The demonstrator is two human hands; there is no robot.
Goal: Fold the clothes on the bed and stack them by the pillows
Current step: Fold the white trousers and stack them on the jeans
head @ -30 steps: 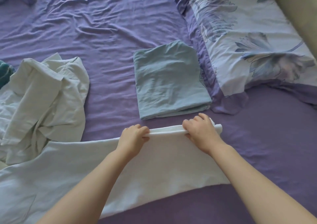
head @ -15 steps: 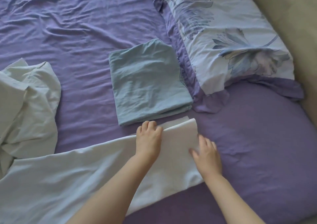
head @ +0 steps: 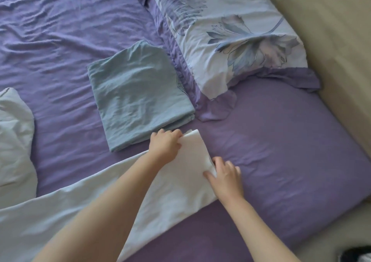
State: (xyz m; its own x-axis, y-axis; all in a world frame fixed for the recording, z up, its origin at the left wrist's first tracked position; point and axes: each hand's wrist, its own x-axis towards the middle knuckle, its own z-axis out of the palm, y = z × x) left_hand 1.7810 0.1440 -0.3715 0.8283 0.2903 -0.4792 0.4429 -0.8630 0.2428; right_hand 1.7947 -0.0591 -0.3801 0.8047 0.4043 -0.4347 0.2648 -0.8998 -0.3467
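A bed covered with a wrinkled purple fitted sheet (head: 60, 40) fills the view, with a beige padded wall (head: 331, 30) running along the edge from 1 o'clock down to 4 o'clock. At 1 o'clock lies a white pillow with a blue-grey floral print and purple border (head: 230, 30). Just beside its lower left edge, toward the centre, sits a folded pale blue-green garment (head: 138, 93) — a flat, roughly square stack touching the pillow's purple trim. At 9 o'clock a crumpled white cloth heap (head: 16, 141) reaches in from the frame edge.

A long white garment (head: 176, 191) stretches from 8 o'clock up to the centre, its end lying just below the blue-green stack. The left hand (head: 165, 144) pinches the top corner of that end, fingers curled over the cloth edge. The right hand (head: 225, 176) is at the end's right edge, thumb on top of the fabric and fingers spread on the sheet beside it — whether the fingers tuck under the cloth cannot be told. At 5 o'clock a dark object (head: 357, 254) shows at the frame corner, too cut off to identify
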